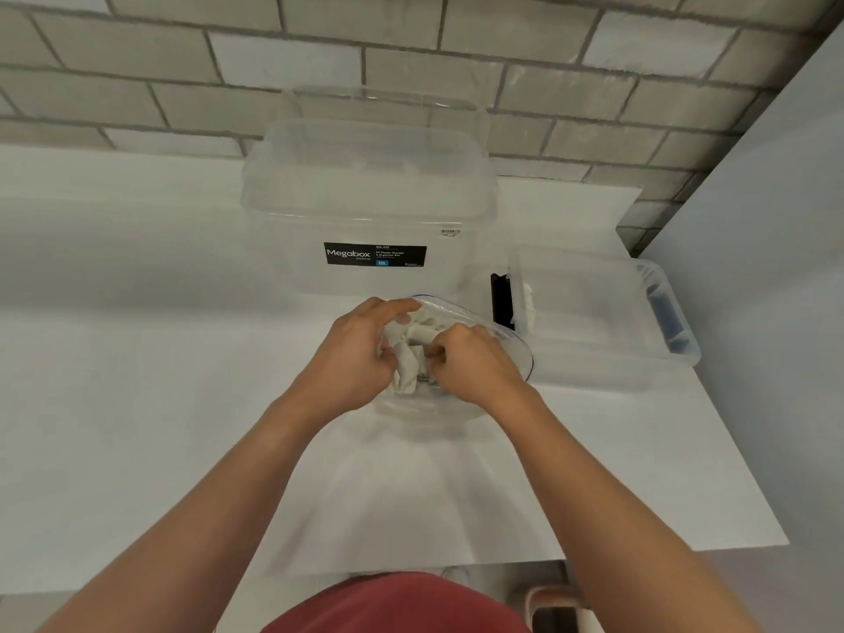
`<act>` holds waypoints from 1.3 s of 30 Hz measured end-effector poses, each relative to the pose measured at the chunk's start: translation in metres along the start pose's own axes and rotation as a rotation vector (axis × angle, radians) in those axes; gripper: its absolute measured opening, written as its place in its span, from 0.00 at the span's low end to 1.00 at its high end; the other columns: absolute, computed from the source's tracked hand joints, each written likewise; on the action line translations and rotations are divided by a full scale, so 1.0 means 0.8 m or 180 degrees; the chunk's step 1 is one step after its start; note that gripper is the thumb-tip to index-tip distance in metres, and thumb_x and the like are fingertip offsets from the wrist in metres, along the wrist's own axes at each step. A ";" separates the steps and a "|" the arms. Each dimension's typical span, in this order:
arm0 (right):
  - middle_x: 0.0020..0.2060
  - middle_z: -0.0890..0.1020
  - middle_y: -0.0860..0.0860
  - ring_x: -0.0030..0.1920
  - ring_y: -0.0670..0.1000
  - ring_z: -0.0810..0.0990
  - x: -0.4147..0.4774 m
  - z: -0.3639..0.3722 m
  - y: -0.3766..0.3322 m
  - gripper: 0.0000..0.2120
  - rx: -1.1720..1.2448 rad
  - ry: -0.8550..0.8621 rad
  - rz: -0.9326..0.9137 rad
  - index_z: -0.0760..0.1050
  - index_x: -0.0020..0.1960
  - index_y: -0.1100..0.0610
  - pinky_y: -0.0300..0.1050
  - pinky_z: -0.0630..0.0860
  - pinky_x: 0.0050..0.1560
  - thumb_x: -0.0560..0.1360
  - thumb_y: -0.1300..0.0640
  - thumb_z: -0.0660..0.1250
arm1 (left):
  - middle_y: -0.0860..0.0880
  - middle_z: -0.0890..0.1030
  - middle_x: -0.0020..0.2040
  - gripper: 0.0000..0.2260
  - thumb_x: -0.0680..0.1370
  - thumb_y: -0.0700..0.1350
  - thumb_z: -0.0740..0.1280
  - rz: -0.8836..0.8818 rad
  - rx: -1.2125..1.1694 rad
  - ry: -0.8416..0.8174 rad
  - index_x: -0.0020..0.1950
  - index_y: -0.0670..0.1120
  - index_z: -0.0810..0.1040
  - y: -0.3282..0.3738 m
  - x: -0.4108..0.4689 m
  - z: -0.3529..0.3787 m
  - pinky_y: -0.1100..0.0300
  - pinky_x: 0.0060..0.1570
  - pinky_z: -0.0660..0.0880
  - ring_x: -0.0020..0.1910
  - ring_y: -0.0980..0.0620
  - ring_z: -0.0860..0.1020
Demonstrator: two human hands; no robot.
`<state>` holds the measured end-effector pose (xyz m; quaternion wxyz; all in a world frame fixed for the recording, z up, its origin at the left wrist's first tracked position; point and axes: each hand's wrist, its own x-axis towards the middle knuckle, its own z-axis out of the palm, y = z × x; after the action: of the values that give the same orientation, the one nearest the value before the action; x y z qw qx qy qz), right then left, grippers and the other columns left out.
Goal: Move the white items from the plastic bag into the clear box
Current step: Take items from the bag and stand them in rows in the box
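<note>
Both hands meet over the white bench point(137, 404) at the mouth of the plastic bag point(507, 334), which hangs toward six o'clock. The left hand point(358, 358) pinches the bag's rim, thumb and fingers curled on the film. The right hand point(477, 365) reaches into the opening, fingers curled around the white items point(408, 365) bunched inside. At twelve o'clock stands the clear box point(365, 212), labelled Megabox. At three o'clock sits a second clear tub point(593, 312).
</note>
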<state>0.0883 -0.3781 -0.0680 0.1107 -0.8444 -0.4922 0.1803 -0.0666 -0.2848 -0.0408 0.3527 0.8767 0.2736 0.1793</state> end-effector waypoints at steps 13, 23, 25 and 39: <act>0.47 0.86 0.51 0.52 0.57 0.82 0.000 0.007 -0.017 0.12 0.0306 0.0132 0.0409 0.81 0.55 0.51 0.52 0.80 0.51 0.73 0.52 0.66 | 0.55 0.77 0.57 0.29 0.72 0.30 0.64 0.0129 -0.0182 -0.0124 0.70 0.52 0.74 -0.003 0.005 -0.007 0.78 0.42 0.66 0.40 0.59 0.74; 0.48 0.84 0.50 0.48 0.57 0.82 -0.020 -0.018 -0.022 0.13 -0.0131 0.0765 -0.0451 0.84 0.55 0.50 0.51 0.78 0.44 0.78 0.60 0.63 | 0.55 0.77 0.58 0.29 0.74 0.32 0.66 0.0061 -0.0176 -0.0105 0.71 0.54 0.73 -0.007 0.009 -0.011 0.78 0.44 0.67 0.39 0.60 0.75; 0.51 0.85 0.50 0.51 0.56 0.83 -0.029 -0.035 -0.019 0.12 -0.0164 0.0839 -0.0561 0.83 0.58 0.51 0.53 0.80 0.48 0.79 0.59 0.65 | 0.56 0.77 0.57 0.28 0.74 0.34 0.67 0.0019 -0.0191 -0.0097 0.71 0.55 0.73 -0.007 0.011 -0.012 0.77 0.43 0.67 0.40 0.60 0.74; 0.43 0.83 0.38 0.44 0.37 0.80 -0.062 -0.115 0.006 0.08 0.1047 0.0732 -0.0427 0.83 0.56 0.46 0.29 0.72 0.43 0.77 0.50 0.72 | 0.54 0.77 0.47 0.07 0.72 0.56 0.75 0.0031 -0.0387 -0.0280 0.48 0.57 0.85 0.029 0.027 0.008 0.71 0.41 0.68 0.43 0.57 0.75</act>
<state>0.1076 -0.4245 0.0243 0.3143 -0.7952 -0.4954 0.1529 -0.0382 -0.2894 -0.0263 0.4161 0.8620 0.2422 0.1586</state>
